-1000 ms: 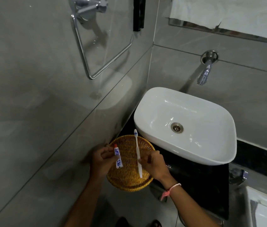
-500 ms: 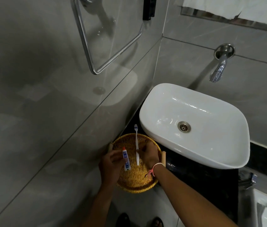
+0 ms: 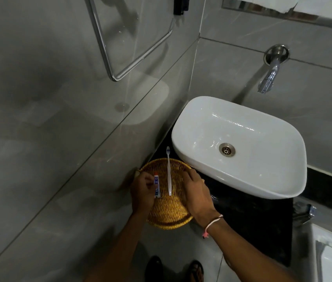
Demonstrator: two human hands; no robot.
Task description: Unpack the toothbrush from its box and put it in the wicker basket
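From the head camera, a person leans over a dark bench (image 3: 248,224) in a grey-tiled bathroom corner, both bare hands working above a round wicker basket (image 3: 169,212) that sits at the bench's near-left edge, against the wall.

The left hand (image 3: 142,192) pinches a small toothpaste tube (image 3: 156,185), red cap pointing away, its grip clenched on the tube's side over the basket's left half. Just to the right of that grip lies a white toothbrush (image 3: 169,174), handle resting on the woven bottom and its head poking out past the far rim, over the dark bench.

The right hand (image 3: 196,192) hovers to the right of the brush, palm down, fingers loosely spread and released; it holds nothing, and whether its fingertips touch the handle cannot be told. A pale thread bracelet (image 3: 212,222) circles that wrist.

Beyond and to the right of both hands stands a white basin (image 3: 266,180), with a chrome tap (image 3: 269,78) on the wall above it. A chrome towel rail (image 3: 108,58) hangs on the left wall. Sandalled feet (image 3: 195,269) show on the floor beneath the arms.
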